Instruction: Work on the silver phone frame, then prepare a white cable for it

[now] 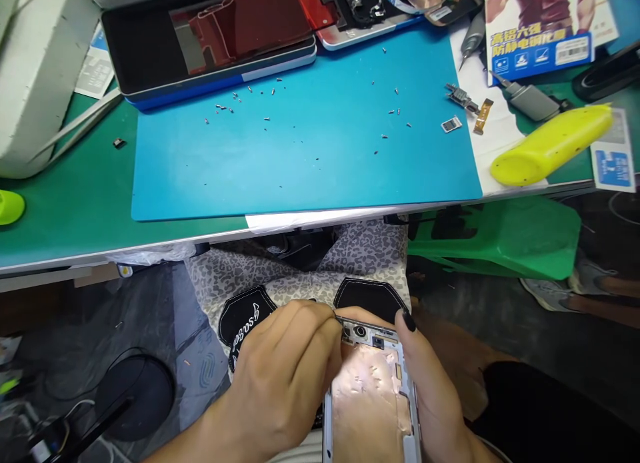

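Above my lap is an opened phone frame [370,403], its inner side up, showing a copper-coloured sheet and a small round camera opening near the top. My right hand [433,376] wraps round its right edge, the thumb with a dark nail at the top right corner and fingers behind the top edge. Over the upper left corner of the frame bends my left hand [287,370], its fingers curled and pressed together against that corner. Its fingertips are hidden, so I cannot see whether a small part is between them.
Tiny screws and bits lie scattered on the blue mat [300,176]. Behind them rest a phone box [150,63] and phone parts [365,10]. Tweezers [80,130] lie left. At right are a SIM tray [451,124], a flex cable [483,116] and a yellow-green handle [550,146]. A green stool [525,240] stands below.
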The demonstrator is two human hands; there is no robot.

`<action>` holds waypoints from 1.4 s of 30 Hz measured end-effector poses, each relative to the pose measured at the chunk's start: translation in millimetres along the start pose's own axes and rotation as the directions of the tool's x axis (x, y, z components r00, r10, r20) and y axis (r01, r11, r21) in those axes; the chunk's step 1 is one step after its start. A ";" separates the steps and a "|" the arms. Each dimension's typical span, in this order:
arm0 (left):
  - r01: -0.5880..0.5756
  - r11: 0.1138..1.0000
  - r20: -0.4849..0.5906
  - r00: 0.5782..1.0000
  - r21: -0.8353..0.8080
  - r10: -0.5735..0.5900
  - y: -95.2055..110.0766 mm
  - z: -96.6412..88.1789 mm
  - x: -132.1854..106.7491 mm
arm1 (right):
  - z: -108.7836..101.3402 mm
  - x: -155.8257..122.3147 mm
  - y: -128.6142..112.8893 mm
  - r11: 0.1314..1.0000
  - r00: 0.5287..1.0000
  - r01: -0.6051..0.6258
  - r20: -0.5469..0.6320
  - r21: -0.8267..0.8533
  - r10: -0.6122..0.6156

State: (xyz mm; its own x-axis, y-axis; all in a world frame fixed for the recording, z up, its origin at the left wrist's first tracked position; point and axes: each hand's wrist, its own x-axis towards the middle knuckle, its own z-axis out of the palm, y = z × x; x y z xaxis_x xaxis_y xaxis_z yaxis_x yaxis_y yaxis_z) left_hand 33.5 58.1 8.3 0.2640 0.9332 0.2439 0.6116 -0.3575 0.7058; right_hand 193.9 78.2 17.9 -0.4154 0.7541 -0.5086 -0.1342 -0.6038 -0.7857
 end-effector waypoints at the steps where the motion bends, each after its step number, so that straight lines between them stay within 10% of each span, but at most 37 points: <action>1: 0.011 1.000 -0.002 1.000 0.002 -0.011 -0.3 0.7 0.7 | 0.5 -0.8 -0.1 0.986 0.998 -0.060 0.035 0.153 0.055; 4: 0.068 0.997 -0.040 0.997 0.041 -0.066 -1.4 0.2 4.3 | 1.1 -2.3 -0.6 0.881 0.981 -0.187 0.133 0.436 0.143; 10: 0.390 0.892 -0.020 0.914 -0.229 -0.405 -6.9 -6.9 -4.4 | 0.9 3.3 -11.0 0.848 0.967 -0.256 0.140 0.464 0.215; 16: 0.746 0.247 0.550 0.636 -0.619 -0.542 6.1 -1.5 -19.5 | 6.9 11.1 -23.2 0.888 0.993 -0.073 -0.052 0.453 0.108; 21: 0.660 -0.220 0.689 0.631 -0.718 -0.357 30.1 0.9 -10.1 | 13.7 8.7 -40.5 0.958 0.992 0.064 -0.126 0.279 -0.029; 24: 0.577 -0.144 0.549 0.627 -0.804 -0.553 42.7 -2.7 -5.4 | 8.7 -1.2 -64.0 0.972 0.973 0.208 -0.084 -0.107 -0.217; 29: 0.430 0.286 0.022 0.584 -0.857 -0.812 53.7 -11.7 3.0 | -5.2 -21.5 -97.5 0.623 0.838 0.502 0.158 -0.600 -0.523; 35: 0.205 0.641 -0.326 0.723 -0.740 -0.609 43.0 -19.0 19.8 | 6.2 -14.4 -129.6 0.552 0.757 0.645 0.347 -0.528 -0.553; 42: -0.016 0.698 -0.352 0.872 -0.716 -0.340 27.5 -28.1 44.8 | 13.3 -0.3 -155.8 0.573 0.733 0.680 0.410 -0.456 -0.543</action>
State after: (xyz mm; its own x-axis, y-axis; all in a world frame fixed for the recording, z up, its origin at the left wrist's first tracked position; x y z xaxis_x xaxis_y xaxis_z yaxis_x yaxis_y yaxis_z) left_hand 41.2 91.1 57.4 -0.2399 0.9486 0.2065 -0.1114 -0.2382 0.9648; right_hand 202.9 168.7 145.1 -0.6006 0.7745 0.1985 0.0508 0.2847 -0.9573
